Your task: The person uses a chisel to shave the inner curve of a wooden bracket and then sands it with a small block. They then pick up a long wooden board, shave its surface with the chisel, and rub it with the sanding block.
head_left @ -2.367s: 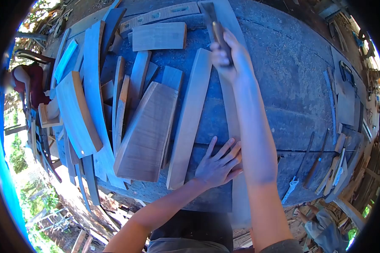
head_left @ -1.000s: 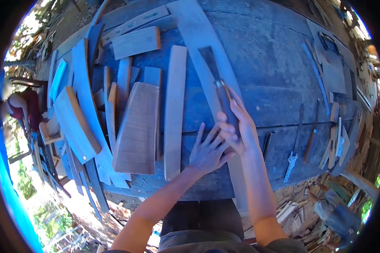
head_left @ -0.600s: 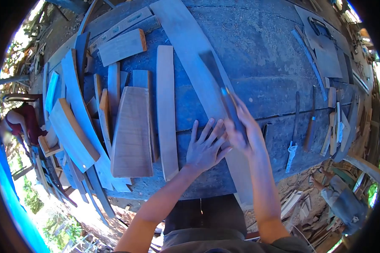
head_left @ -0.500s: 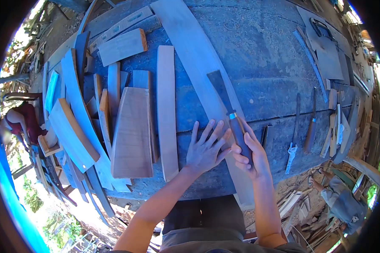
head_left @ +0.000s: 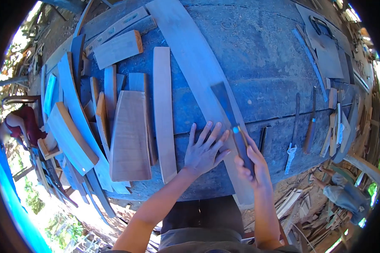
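My right hand (head_left: 254, 162) is closed around the handle of a wide chisel (head_left: 224, 99). Its dark flat blade points away from me, over a long pale board (head_left: 194, 55) that runs diagonally across the workbench. A shiny metal ferrule shows where blade and handle meet. My left hand (head_left: 207, 147) lies with fingers spread, its fingertips at the left edge of that board. To the left of this hand is a narrower straight board (head_left: 164, 114), and beyond it a broad tapered wooden piece (head_left: 131, 137).
Several curved and cut wooden pieces (head_left: 71, 137) crowd the left of the bench (head_left: 257, 50). On the right lie another wooden-handled tool (head_left: 311, 130), a wrapped metal bar (head_left: 291, 156) and a clamp (head_left: 318, 26). One person (head_left: 23, 124) is at far left, another (head_left: 346, 196) at lower right.
My right hand and the chisel have shifted slightly toward me and to the right. My left hand stays spread in nearly the same place. The person at lower right has changed posture.
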Motion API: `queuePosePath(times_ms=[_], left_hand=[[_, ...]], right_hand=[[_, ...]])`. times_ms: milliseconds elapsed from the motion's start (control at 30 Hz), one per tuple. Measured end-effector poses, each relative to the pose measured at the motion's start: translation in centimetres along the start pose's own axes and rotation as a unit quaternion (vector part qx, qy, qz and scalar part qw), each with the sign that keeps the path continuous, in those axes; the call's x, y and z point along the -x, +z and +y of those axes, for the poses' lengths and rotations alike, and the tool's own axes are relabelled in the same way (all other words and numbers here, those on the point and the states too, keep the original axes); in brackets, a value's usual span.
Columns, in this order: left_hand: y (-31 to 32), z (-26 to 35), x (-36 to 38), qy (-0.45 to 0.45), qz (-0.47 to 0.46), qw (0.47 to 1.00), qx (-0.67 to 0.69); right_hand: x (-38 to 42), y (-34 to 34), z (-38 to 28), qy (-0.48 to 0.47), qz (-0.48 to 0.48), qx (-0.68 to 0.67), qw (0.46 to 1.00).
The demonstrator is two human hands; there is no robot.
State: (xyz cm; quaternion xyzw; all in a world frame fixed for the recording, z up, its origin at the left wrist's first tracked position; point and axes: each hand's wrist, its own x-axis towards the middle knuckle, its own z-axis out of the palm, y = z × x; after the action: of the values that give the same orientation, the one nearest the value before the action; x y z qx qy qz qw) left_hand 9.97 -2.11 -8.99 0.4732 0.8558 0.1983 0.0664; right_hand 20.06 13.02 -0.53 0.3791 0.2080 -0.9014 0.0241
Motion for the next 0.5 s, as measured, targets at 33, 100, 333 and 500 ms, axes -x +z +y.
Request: queuePosePath(times_ms=[33,100,333,500], left_hand=[[0.0,-0.1,-0.1,-0.004,0.002,1.0,0.001],[0.0,0.0,0.0,0.001,0.002,1.0,-0.001],[-0.5,0.3,-0.3,0.001,-0.023,1.0,0.012],[-0.4,-0.2,0.3,0.018,-0.029,0.999,0.002]], right_hand=[[0.7,0.2,-0.1,0.014,0.029,-0.016,0.999],[-0.9,1.2,-0.9,0.013,0.009,0.004,1.0],[-14.7,7.6,-2.9,-0.016,-0.135,0.033,0.99],[-8.3,3.9,-0.9,-0.013,-0.075,0.018,0.997]])
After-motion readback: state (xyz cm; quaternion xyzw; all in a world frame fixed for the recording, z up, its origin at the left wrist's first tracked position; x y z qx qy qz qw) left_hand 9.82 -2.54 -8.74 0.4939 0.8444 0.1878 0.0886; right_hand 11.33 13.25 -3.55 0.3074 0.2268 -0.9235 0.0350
